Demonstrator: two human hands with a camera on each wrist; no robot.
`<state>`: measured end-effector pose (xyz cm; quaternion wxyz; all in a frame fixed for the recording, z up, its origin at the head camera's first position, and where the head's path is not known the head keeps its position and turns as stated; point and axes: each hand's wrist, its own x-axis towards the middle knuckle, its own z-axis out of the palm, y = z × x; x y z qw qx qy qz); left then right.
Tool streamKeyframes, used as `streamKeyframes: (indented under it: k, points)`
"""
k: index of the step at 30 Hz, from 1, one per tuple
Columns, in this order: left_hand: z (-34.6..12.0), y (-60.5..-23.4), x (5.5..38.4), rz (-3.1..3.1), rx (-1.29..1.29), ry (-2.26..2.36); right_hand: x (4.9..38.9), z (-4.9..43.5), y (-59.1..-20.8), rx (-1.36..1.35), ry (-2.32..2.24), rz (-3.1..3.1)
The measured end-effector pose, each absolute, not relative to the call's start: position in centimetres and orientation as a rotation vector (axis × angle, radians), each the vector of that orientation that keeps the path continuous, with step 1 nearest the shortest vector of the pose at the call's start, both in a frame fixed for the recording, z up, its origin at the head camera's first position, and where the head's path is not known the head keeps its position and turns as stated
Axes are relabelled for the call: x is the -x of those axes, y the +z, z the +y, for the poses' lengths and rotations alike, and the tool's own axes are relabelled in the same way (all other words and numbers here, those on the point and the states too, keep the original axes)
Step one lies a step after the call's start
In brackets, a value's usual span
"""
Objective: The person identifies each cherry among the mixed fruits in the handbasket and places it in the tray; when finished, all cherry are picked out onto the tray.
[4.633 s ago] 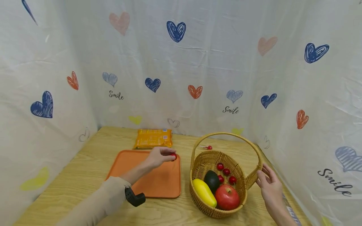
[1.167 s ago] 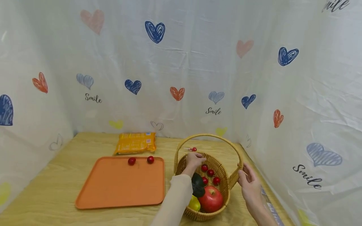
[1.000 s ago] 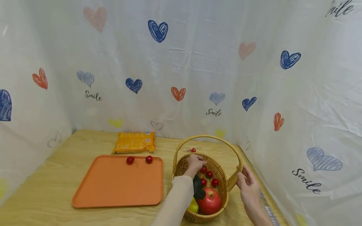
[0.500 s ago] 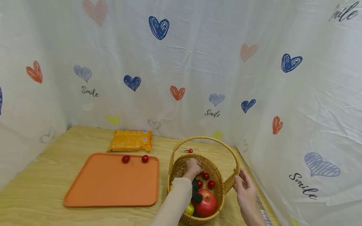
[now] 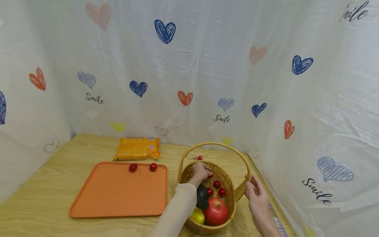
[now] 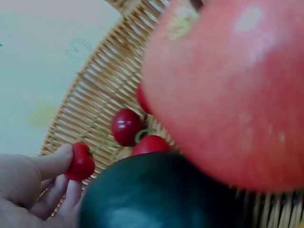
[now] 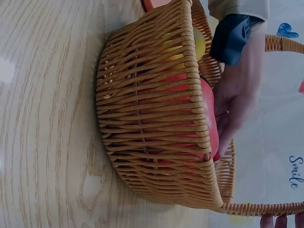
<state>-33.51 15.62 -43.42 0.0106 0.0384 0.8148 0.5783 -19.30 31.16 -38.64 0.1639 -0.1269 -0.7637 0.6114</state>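
My left hand (image 5: 201,171) reaches into the wicker basket (image 5: 228,220) and pinches a red cherry (image 6: 81,162) between thumb and fingers; its green stem shows in the left wrist view. Several fruits share the basket: three more cherries (image 5: 217,183), a dark green avocado (image 6: 137,194), a large red apple-like fruit (image 5: 216,211) and a yellow fruit (image 5: 197,216), partly behind my left arm. With my right hand (image 5: 258,200) I hold the lower right end of the basket's arched handle (image 5: 243,187). Two cherries (image 5: 133,168) lie near the far edge of the orange tray (image 5: 118,194).
Behind the tray lies an orange packet (image 5: 137,148). A red lollipop (image 5: 199,158) with a white stick rests beyond the basket. A heart-printed curtain (image 5: 189,65) encloses the wooden table (image 5: 53,177) at the back and sides.
My left hand has moved from the tray into the basket, leaving a cherry on the tray, and has taken hold of another cherry and raised it slightly. My right hand stays on the handle.
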Motion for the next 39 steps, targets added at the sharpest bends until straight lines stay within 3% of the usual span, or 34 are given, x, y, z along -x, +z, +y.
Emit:
streamKeyframes:
  k: [10,16,27,39]
  points:
    - [13.5,-40.9,32.6,2.241,-0.326,1.950,19.4,31.7,-38.7,0.361,1.767,-2.180]
    - [10.9,-39.9,29.7,2.149,-0.532,1.864,19.2,32.0,-38.8,0.378,1.790,-2.128]
    - [4.7,-40.3,24.1,1.862,-0.567,1.851,19.5,31.7,-38.9,0.423,1.831,-2.122]
    - [-6.9,-42.3,27.5,2.002,-0.427,1.998,19.6,31.6,-38.8,0.448,1.839,-2.119]
